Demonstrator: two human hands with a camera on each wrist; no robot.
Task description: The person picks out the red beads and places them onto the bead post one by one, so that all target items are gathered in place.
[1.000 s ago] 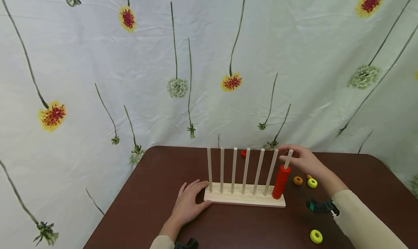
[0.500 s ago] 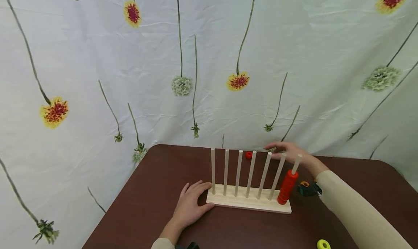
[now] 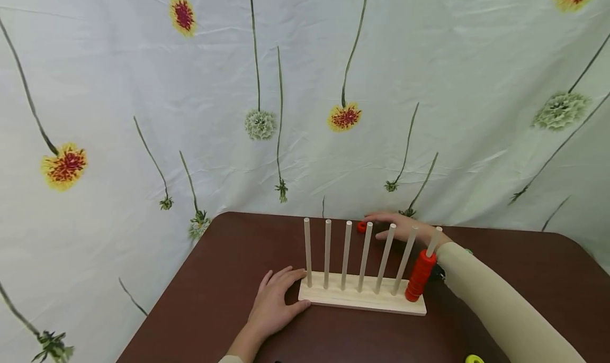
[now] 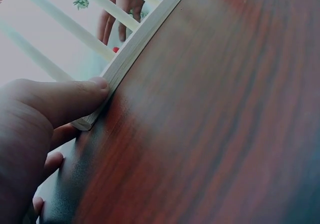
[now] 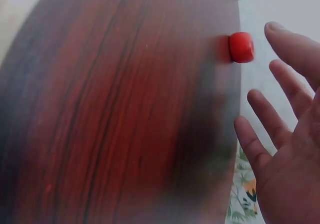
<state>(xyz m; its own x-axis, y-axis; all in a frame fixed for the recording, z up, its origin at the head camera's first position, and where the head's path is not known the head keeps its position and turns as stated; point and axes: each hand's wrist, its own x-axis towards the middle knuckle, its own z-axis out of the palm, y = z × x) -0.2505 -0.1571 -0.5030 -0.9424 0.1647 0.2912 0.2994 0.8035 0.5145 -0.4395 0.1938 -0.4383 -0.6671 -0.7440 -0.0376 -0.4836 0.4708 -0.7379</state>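
A pale wooden base (image 3: 352,298) carries a row of several upright pegs. Its rightmost peg holds a stack of red rings (image 3: 420,277). My left hand (image 3: 273,306) grips the base's left end, the thumb on the near edge and fingers behind; the left wrist view shows the thumb (image 4: 80,96) against that edge. Behind the pegs, my right hand (image 3: 402,227) reaches left with its fingers spread, holding nothing. Just beyond its fingertips lies a loose red ring (image 3: 361,227) near the table's far edge. The right wrist view has this red ring (image 5: 242,47) apart from the open hand (image 5: 290,139).
A dark brown table (image 3: 229,268) lies under everything. At its far side hangs a white cloth (image 3: 214,88) with printed flowers. One yellow ring (image 3: 474,359) shows at the bottom edge of the head view, right of the base. The right forearm (image 3: 495,299) crosses the table's right side.
My right hand has moved left behind the pegs, from beside the red stack towards the loose red ring. My left hand has stayed on the base. The head view has shifted slightly.
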